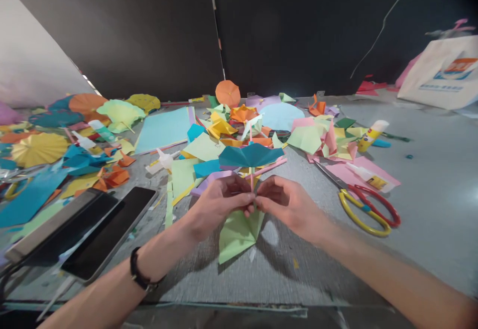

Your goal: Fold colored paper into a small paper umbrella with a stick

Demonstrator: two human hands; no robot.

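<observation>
On a grey surface (pixel 429 179) before a dark wall (pixel 298 30): blue paper umbrella (pixel 251 157), upright at near centre above green paper (pixel 239 238); left hand (pixel 226 198) and right hand (pixel 287 202) each with grip pinched at its pink stick (pixel 252 178). Presumably mid stick-fitting, calling for steady alignment. Right: room beyond scissors (pixel 354 203). Left: confined by phone (pixel 111 234). Near: surface edge.

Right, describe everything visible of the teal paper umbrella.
The teal umbrella has a creased, spread canopy that looks like paper, with a pale pink stick below it. It is upright above the table, the left hand pinching the stick under the canopy; whether the right hand, beside it, grips too is unclear.
</observation>
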